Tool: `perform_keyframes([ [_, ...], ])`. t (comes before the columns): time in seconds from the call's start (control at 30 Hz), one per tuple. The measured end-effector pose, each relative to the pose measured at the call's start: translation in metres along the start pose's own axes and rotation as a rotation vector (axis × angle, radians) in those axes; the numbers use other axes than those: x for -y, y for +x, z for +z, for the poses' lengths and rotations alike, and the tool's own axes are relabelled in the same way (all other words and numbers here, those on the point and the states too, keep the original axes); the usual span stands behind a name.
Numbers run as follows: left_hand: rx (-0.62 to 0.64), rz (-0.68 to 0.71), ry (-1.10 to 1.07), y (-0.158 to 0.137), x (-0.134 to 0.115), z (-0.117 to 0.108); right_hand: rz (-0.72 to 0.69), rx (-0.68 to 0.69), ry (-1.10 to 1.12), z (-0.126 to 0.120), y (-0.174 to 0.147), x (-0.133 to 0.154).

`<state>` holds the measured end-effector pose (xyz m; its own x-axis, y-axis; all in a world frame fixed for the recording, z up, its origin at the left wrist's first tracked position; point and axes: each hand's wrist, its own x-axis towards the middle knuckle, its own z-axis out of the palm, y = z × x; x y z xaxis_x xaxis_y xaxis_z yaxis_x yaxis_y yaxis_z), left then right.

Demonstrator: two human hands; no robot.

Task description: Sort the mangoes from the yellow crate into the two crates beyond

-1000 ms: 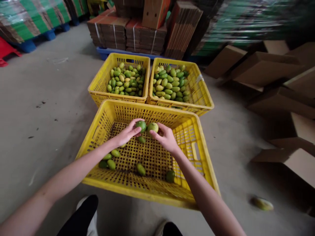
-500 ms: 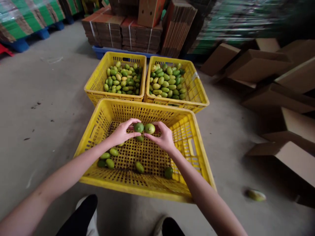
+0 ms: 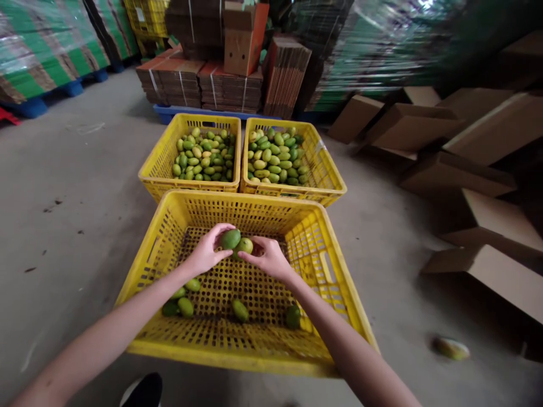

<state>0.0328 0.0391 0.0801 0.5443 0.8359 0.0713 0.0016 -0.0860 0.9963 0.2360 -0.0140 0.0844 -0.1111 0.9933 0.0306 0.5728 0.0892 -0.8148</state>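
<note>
Over the near yellow crate (image 3: 326,226), my left hand (image 3: 207,250) is closed on a dark green mango (image 3: 230,239). My right hand (image 3: 267,257) grips a lighter green mango (image 3: 245,246) between thumb and fingers. The two fruits overlap in view; whether they touch I cannot tell. Several loose mangoes lie on the crate's perforated floor: a cluster (image 3: 185,307) at the left, partly behind my left forearm, one mango (image 3: 240,310) in the middle, and a darker mango (image 3: 293,316) near my right forearm.
Behind stand two yellow crates holding many mangoes, a left crate (image 3: 159,161) and a right crate (image 3: 328,164). Flattened cartons (image 3: 231,90) are stacked on a blue pallet (image 3: 163,113). Open cardboard boxes (image 3: 504,282) line the right side. One mango (image 3: 452,347) lies on the floor.
The camera view has tilted up a little, so the crates appear lower. Both hands still hold their mangoes; the left one now sits higher than the right one, overlapping it in view.
</note>
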Motion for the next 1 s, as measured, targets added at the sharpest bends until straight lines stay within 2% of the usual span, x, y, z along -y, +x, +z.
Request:
perform_keyframes([
  [0.1, -0.017, 0.065, 0.015, -0.003, 0.009, 0.006, -0.093, -0.061, -0.069, 0.001, -0.003, 0.0],
  [0.27, -0.013, 0.195, 0.2, -0.007, 0.02, 0.007, -0.183, -0.169, -0.144, -0.002, -0.005, -0.003],
  [0.4, 0.017, 0.351, 0.339, -0.005, 0.021, 0.004, -0.263, -0.173, -0.147, -0.008, -0.006, -0.004],
  [0.53, 0.019, 0.502, 0.523, -0.003, 0.016, -0.002, -0.262, -0.167, -0.109, -0.01, -0.005, -0.007],
  [0.67, 0.034, 0.525, 0.629, -0.002, 0.01, -0.008, -0.23, -0.148, -0.058, -0.009, -0.004, -0.01],
  [0.73, 0.031, 0.491, 0.637, -0.003, 0.007, -0.01, -0.188, -0.133, -0.004, -0.009, -0.002, -0.01],
  [0.8, -0.007, 0.381, 0.606, -0.003, 0.004, -0.011, -0.113, -0.106, 0.093, -0.008, 0.0, -0.008],
  [0.9, -0.004, 0.057, 0.419, -0.003, 0.001, -0.01, 0.043, -0.026, 0.335, -0.005, 0.001, -0.005],
  [1.0, 0.143, -0.234, 0.084, -0.002, 0.003, -0.006, 0.207, 0.054, 0.562, -0.001, 0.001, -0.003],
])
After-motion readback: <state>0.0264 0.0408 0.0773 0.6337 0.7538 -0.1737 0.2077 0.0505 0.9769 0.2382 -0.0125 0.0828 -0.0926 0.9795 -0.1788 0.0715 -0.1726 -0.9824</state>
